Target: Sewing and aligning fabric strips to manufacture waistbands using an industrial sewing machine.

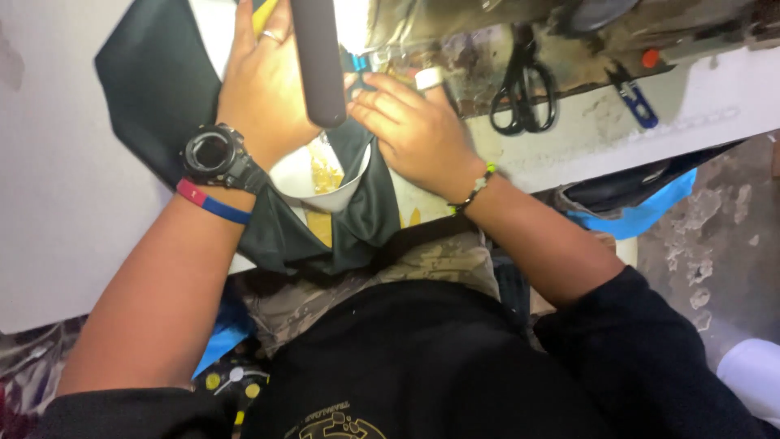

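My left hand [264, 89] lies flat on a dark green fabric piece [162, 81] spread over the white table [49, 203]; it wears a ring, and its wrist carries a black watch and a red and blue band. My right hand [414, 130] presses the same fabric's edge close to the sewing machine's needle area [366, 61]. The cloth hangs over the table edge [325, 236] toward my lap, showing a white and yellow lining. A dark grey bar [318, 61] crosses in front of both hands and hides the fingertips.
Black scissors [524, 89] and a small blue thread snipper [635, 99] lie on the worn table surface to the right. Blue cloth [642, 213] hangs below the table edge at right. Rough floor shows at far right.
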